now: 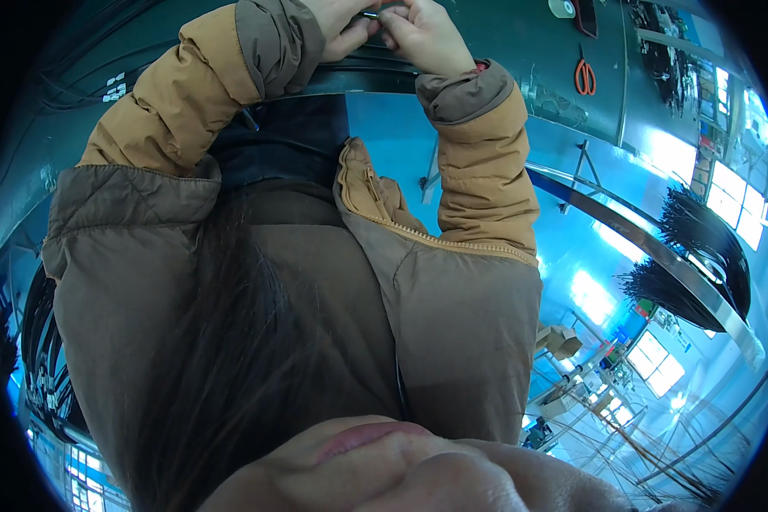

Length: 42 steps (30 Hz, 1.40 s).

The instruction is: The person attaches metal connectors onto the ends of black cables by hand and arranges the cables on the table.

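Both hands meet at the top edge of the view, over a green worktop (520, 51). Between them is a small, dark, thin piece (369, 14), perhaps a cable end; its kind is too small to tell. My left hand (343, 30) has its fingers closed at the piece's left end, partly cut off by the frame's edge. My right hand (424, 36) pinches the piece's other end with thumb and fingers. Black cables (375, 64) run along the worktop just below the hands.
Orange-handled scissors (584, 77), a dark phone-like object (585, 17) and a small white roll (561, 8) lie right of my hands. More black cables (68, 90) spread at left. Bundles of black cables (708, 247) hang over a metal rail (640, 243) at right.
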{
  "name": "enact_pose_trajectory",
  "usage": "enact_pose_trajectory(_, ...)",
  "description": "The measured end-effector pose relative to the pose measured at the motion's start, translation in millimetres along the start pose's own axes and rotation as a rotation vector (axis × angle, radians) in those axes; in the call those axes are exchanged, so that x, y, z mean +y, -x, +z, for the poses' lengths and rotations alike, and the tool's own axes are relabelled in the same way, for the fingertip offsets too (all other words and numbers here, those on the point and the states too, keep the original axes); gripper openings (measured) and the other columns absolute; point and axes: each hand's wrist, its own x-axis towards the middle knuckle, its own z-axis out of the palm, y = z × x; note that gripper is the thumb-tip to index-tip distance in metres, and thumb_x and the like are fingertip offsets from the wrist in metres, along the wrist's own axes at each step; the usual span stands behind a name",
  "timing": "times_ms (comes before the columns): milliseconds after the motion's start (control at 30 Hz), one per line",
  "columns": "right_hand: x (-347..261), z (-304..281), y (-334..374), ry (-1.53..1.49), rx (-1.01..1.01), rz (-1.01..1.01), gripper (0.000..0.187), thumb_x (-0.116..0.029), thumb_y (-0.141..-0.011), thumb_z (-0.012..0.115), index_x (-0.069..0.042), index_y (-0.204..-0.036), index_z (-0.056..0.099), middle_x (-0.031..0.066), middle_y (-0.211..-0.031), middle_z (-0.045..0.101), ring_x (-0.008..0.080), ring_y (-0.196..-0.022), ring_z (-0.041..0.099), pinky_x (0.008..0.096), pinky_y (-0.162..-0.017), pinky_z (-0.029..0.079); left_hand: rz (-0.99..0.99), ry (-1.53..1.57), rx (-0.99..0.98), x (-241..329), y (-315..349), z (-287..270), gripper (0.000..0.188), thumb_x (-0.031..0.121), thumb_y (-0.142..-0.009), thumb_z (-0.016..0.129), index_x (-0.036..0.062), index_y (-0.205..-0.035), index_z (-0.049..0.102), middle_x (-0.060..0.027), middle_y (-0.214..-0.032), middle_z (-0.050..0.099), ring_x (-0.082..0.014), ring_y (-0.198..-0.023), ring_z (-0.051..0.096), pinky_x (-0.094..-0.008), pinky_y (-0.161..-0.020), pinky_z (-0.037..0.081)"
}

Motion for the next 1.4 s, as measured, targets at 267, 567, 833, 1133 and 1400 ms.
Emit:
enact_pose_trajectory(267, 2, -6, 7, -0.590, 0.041, 0.184, 0.018, -0.018, -0.107, 0.057, -0.003, -0.116, 0.060, 0.0034, -0.088, 0.064, 0.0054, -0.057, 0.046, 0.0192, -0.046, 0.035, -0.137, 0.077, 0.063, -4, -5, 0, 0.013, 0.013, -0.090, 0.076, 0.0066, -0.100, 0.070, -0.0150, -0.095, 0.058, -0.0322, -0.080, 0.063, -0.0396, -0.069, 0.053)
enact_pose_trajectory(567, 17, -8, 11, -0.450, 0.188, 0.101, 0.014, -0.017, -0.105, 0.061, -0.004, -0.108, 0.063, 0.0021, -0.084, 0.065, 0.0058, -0.059, 0.050, 0.0191, -0.049, 0.039, -0.170, 0.123, 0.097, 2, -8, 4, 0.012, 0.009, -0.087, 0.077, 0.0056, -0.096, 0.070, -0.0143, -0.094, 0.057, -0.0311, -0.079, 0.061, -0.0391, -0.068, 0.052)
enact_pose_trajectory(833, 8, -1, 13, -0.229, 0.246, 0.072, 0.015, -0.018, -0.105, 0.061, -0.004, -0.100, 0.065, 0.0002, -0.077, 0.063, 0.0056, -0.059, 0.049, 0.0199, -0.050, 0.037, -0.148, -0.051, 0.025, -1, -9, 3, 0.014, 0.010, -0.087, 0.077, 0.0061, -0.097, 0.069, -0.0137, -0.095, 0.057, -0.0321, -0.079, 0.062, -0.0385, -0.069, 0.054)
enact_pose_trajectory(1133, 22, -6, 10, -0.107, 0.272, 0.036, 0.015, -0.016, -0.104, 0.058, -0.004, -0.096, 0.063, -0.0003, -0.075, 0.062, 0.0059, -0.060, 0.049, 0.0211, -0.054, 0.039, -0.277, -0.056, -0.065, -12, 6, 4, 0.012, 0.010, -0.091, 0.069, 0.0050, -0.097, 0.061, -0.0171, -0.093, 0.061, -0.0371, -0.085, 0.064, -0.0416, -0.072, 0.054)
enact_pose_trajectory(1400, 38, -33, 36, 0.651, 0.436, -0.160, 0.010, -0.015, -0.096, 0.063, -0.007, -0.096, 0.067, 0.0156, -0.081, 0.069, 0.0373, -0.080, 0.070, 0.0451, -0.071, 0.055, -0.333, -0.253, -0.417, -61, 55, -104, 0.010, 0.009, -0.090, 0.070, 0.0031, -0.092, 0.062, -0.0178, -0.092, 0.062, -0.0401, -0.090, 0.061, -0.0479, -0.080, 0.051)
